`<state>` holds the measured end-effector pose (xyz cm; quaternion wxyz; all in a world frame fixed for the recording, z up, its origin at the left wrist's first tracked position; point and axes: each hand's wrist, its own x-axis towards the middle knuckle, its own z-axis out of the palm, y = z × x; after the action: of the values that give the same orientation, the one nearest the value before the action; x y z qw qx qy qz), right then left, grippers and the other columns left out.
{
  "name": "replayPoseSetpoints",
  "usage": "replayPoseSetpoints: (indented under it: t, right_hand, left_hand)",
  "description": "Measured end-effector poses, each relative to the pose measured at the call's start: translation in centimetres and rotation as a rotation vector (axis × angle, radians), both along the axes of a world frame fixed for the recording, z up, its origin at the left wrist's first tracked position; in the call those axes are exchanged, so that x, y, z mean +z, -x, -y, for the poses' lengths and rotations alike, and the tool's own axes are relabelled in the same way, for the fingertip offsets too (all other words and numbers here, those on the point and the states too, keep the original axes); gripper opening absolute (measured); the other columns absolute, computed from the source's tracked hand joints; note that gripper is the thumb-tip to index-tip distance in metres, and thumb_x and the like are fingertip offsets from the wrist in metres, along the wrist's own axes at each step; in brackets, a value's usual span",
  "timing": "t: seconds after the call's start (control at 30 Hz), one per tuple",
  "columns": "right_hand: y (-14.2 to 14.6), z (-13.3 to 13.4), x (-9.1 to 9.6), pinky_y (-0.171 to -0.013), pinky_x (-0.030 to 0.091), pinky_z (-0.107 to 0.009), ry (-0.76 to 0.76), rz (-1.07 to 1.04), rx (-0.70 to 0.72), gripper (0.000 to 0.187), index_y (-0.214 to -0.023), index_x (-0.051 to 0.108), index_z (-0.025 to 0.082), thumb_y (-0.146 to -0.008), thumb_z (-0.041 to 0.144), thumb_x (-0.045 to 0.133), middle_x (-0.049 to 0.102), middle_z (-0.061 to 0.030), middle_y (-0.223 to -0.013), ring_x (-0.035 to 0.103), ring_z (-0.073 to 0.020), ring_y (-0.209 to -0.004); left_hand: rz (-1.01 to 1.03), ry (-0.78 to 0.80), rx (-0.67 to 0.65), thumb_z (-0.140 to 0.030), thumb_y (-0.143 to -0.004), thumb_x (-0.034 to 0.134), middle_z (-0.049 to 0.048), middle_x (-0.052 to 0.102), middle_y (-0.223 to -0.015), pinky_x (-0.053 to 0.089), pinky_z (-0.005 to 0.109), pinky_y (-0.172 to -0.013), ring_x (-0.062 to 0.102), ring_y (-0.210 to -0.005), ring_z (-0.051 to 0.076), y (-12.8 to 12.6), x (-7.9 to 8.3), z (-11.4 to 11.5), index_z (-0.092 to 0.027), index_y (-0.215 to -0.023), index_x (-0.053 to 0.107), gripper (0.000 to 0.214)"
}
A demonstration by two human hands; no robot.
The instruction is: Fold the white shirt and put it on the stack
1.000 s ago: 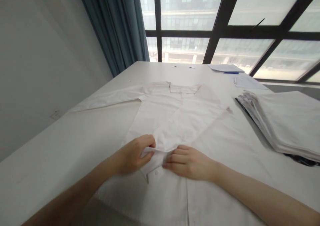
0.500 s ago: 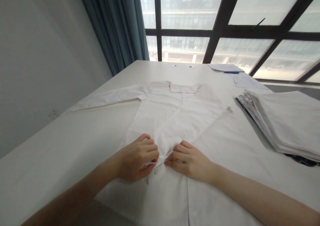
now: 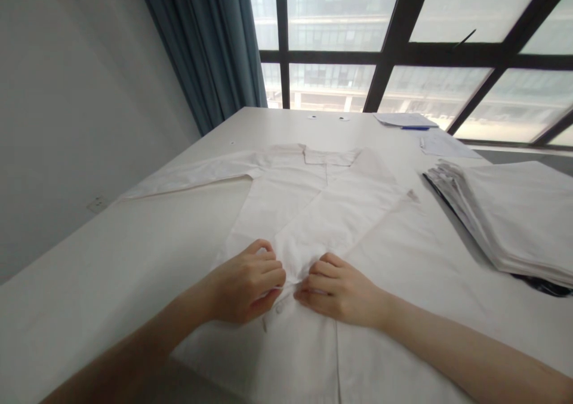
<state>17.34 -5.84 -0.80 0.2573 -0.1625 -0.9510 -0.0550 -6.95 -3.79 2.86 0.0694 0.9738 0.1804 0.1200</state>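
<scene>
A white long-sleeved coat [image 3: 286,207] lies spread on the table, collar away from me, one sleeve stretched out to the left. My left hand [image 3: 248,281] pinches the coat's front edge near the middle, fingers curled. Close beside it on the right, my right hand [image 3: 340,287] is closed on the cloth of the same front. A small round button [image 3: 280,309] shows just below the gap between my hands. What the fingertips press on is partly hidden by the fingers.
A stack of folded white cloth [image 3: 519,213] lies at the right on something dark. Papers [image 3: 405,120] and a blue pen [image 3: 415,128] rest at the far right of the white table [image 3: 273,123]. Beyond stand a blue curtain [image 3: 210,46] and a window; a wall is at the left.
Both hands stay at nearly the same spot on the coat's front. The fingers shift only slightly, and the coat keeps its place.
</scene>
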Motion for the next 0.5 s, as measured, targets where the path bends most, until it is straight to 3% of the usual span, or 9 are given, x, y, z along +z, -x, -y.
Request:
replayPoseSetpoints:
  t: [0.27, 0.5]
  right_hand:
    - [0.40, 0.18, 0.46, -0.070, 0.035, -0.034, 0.014, -0.019, -0.080, 0.018, -0.085, 0.067, 0.021, -0.097, 0.025, 0.054, 0.064, 0.0000, -0.076, 0.051, -0.0148, -0.074]
    - [0.05, -0.06, -0.11, -0.075, 0.039, -0.033, 0.057, -0.035, 0.024, 0.012, -0.095, 0.065, 0.017, -0.097, 0.019, 0.053, 0.068, -0.0009, -0.084, 0.055, -0.0152, -0.082]
  left_hand:
    - [-0.037, -0.029, -0.056, -0.011, -0.086, 0.047, -0.0020, 0.054, -0.067, 0.036, 0.036, -0.090, 0.046, -0.063, 0.014, -0.07, 0.47, 0.13, -0.020, -0.072, 0.048, 0.017]
    - [-0.090, 0.056, -0.064, -0.015, -0.086, 0.051, -0.0025, 0.058, -0.069, 0.036, 0.035, -0.092, 0.051, -0.064, 0.013, -0.10, 0.05, 0.04, -0.020, -0.073, 0.050, 0.015]
